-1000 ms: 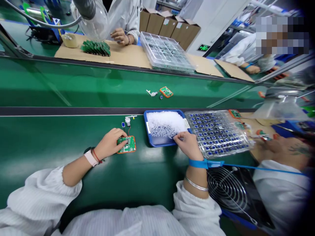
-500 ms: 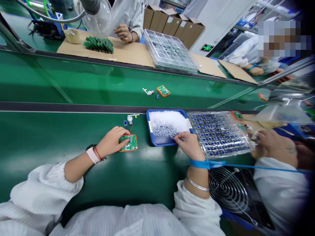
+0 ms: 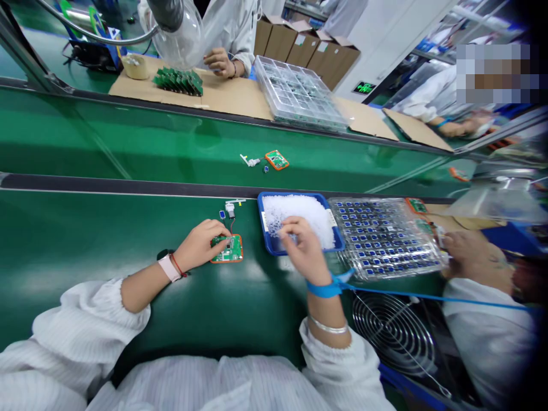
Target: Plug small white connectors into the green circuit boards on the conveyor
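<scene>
My left hand [image 3: 199, 244] holds a green circuit board [image 3: 234, 252] with an orange frame by its left side, fingers bent over the top. Thin wires lead from this board to a white connector part [image 3: 230, 210], beside a small blue-faced square part [image 3: 222, 214]. My right hand [image 3: 305, 251] is raised over the front of a blue tray [image 3: 262, 220], thumb and index finger pinched together. Whatever sits between those fingertips is too small to make out. Tiny white translucent pieces [image 3: 299, 205] are heaped in the tray.
Right of the tray lies a clear blister tray [image 3: 377, 237] of blue-faced parts. A co-worker's hand [image 3: 475, 254] is at its right end. A fan [image 3: 394, 331] sits front right; a blue wrist cord [image 3: 398, 294] runs rightward. Beyond the ledge, another wired board [image 3: 277, 160] lies on the green belt.
My right hand has come up from the tray's front right corner and moved left, fingertips pinched. My left hand stays on the board. The board on the belt has shifted left.
</scene>
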{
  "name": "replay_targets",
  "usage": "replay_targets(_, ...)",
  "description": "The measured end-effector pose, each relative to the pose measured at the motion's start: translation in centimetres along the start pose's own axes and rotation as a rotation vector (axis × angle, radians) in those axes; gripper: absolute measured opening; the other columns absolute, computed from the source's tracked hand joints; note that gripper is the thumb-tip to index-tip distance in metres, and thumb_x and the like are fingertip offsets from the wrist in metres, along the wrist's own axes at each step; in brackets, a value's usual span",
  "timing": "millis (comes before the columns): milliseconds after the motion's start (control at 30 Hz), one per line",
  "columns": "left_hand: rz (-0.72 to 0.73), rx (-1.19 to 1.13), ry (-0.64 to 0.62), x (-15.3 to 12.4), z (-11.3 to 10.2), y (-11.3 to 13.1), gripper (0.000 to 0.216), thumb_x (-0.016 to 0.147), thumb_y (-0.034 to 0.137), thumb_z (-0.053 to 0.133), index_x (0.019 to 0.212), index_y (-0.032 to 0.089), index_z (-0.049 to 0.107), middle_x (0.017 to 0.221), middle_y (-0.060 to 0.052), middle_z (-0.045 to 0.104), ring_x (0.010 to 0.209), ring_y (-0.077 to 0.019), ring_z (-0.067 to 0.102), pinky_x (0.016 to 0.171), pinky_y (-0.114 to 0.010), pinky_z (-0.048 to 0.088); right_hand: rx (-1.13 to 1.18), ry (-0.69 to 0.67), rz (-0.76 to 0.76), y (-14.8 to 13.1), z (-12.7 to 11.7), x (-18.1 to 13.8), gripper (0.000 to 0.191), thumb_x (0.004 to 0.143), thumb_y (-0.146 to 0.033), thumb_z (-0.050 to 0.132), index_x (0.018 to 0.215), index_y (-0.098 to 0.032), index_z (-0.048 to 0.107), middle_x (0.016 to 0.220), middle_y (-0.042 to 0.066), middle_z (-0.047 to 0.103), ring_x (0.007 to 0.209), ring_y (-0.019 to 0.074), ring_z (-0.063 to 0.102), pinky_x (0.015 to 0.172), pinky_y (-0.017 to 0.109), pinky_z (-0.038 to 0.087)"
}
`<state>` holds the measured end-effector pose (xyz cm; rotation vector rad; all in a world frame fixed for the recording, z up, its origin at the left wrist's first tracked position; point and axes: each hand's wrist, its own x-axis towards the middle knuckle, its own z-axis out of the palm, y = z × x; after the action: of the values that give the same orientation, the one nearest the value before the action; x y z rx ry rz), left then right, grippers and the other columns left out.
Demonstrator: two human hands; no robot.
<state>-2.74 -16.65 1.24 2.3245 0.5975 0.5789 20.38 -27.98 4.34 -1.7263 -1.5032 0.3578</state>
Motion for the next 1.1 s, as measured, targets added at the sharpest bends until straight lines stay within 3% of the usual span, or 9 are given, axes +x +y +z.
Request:
replay_targets(100,0.012,-0.055,0.041,0.1,0.0,0.5,0.017,0.089,0.029,0.051,0.086,0.020,0.065,0.092,-0.004,0.066,0.088,-0.0173,0.056,0.081,-0.033,0.043,0.143,-0.152,-0.074,-2.7,4.3,0.0,0.014,0.085,-0.024,0.048,0.073,-0.021,0.054,0.094,0.007,0.053,0.095,0.0196,0.053,0.086,0.037,0.043)
replay_targets(233,-0.018,-0.113,0.043,0.2,0.0,0.7,0.015,0.087,0.029,0.055,0.084,0.021,0.067,0.090,-0.003,0.067,0.087,-0.0174,0.058,0.081,-0.033,0.044,0.194,-0.169,-0.071,-3.2,7.5,-0.1,0.012,0.085,-0.021,0.047,0.074,-0.020,0.053,0.095,0.007,0.051,0.097,0.0192,0.051,0.087,0.037,0.042)
replay_targets(600,-0.147,-0.115,0.057,0.6,0.3,0.4,0.013,0.078,0.016,0.059,0.068,0.019,0.067,0.081,-0.002,0.067,0.078,-0.0158,0.060,0.077,-0.031,0.046,0.214,-0.261,-0.023,-1.8,8.2,0.4,0.012,0.081,-0.017,0.047,0.071,-0.018,0.053,0.092,0.007,0.052,0.093,0.0186,0.051,0.083,0.036,0.042)
replay_targets(867,-0.293,-0.067,-0.099,2.1,-0.6,0.7,0.012,0.073,0.015,0.059,0.063,0.017,0.066,0.076,-0.002,0.067,0.070,-0.0155,0.061,0.067,-0.027,0.045,0.235,-0.287,0.037,-1.8,8.0,0.8,0.014,0.078,-0.015,0.048,0.065,-0.018,0.054,0.084,0.005,0.051,0.081,0.0152,0.051,0.068,0.029,0.043)
replay_targets(967,-0.271,0.031,-0.002,1.1,-0.6,0.8,0.010,0.076,0.027,0.064,0.077,0.017,0.065,0.081,-0.004,0.065,0.076,-0.0183,0.060,0.070,-0.031,0.047,0.255,-0.242,0.038,-1.8,8.2,0.5,0.013,0.079,-0.017,0.050,0.067,-0.018,0.055,0.085,0.005,0.052,0.078,0.0139,0.051,0.064,0.026,0.043)
replay_targets(1100,-0.066,0.234,-0.046,-1.5,0.0,1.4,0.053,0.074,0.048,0.068,0.118,0.020,0.054,0.119,-0.011,0.059,0.115,-0.0300,0.049,0.095,-0.045,0.040,0.312,-0.122,0.048,-1.7,8.4,0.1,0.014,0.083,-0.025,0.051,0.072,-0.018,0.057,0.090,0.006,0.054,0.079,0.0143,0.053,0.067,0.028,0.046)
